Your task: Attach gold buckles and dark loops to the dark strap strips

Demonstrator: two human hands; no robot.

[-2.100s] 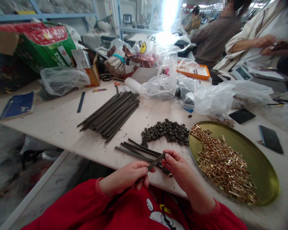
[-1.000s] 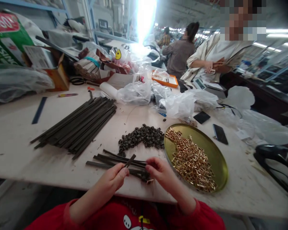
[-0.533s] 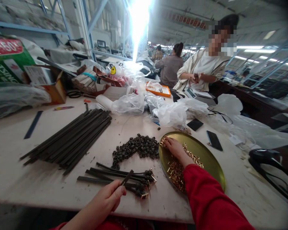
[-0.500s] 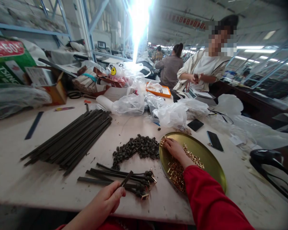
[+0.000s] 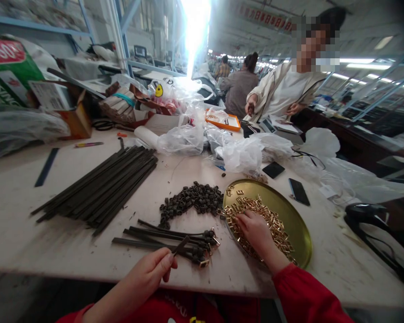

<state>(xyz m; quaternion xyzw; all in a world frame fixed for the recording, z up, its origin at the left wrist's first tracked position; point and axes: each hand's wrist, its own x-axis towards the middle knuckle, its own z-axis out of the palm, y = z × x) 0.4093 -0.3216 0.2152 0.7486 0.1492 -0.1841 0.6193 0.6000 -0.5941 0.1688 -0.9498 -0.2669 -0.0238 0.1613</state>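
My left hand (image 5: 156, 267) is closed on a dark strap (image 5: 182, 245), whose end sticks out past the thumb. Just beyond it lie several finished-looking straps (image 5: 175, 244) with gold buckles (image 5: 204, 264) at their right ends. My right hand (image 5: 256, 231) reaches over a round brass-coloured tray (image 5: 301, 237), its fingertips pinched together among loose gold buckles (image 5: 276, 224). Whether a buckle is between those fingertips I cannot make out. A heap of small dark strap loops (image 5: 195, 199) sits left of the tray.
A stack of long dark strips (image 5: 104, 188) lies to the left, near a dark blue flat strip (image 5: 47, 167). Plastic bags (image 5: 242, 152) and an orange box (image 5: 224, 120) crowd the back. At right are a phone (image 5: 299, 191) and a black device (image 5: 370, 224). A co-worker (image 5: 286, 94) stands across the table.
My right hand has drawn back from the tray's far left rim to the middle of the buckles, which are now spread wider. My left hand keeps its strap. The co-worker's hands have moved apart.
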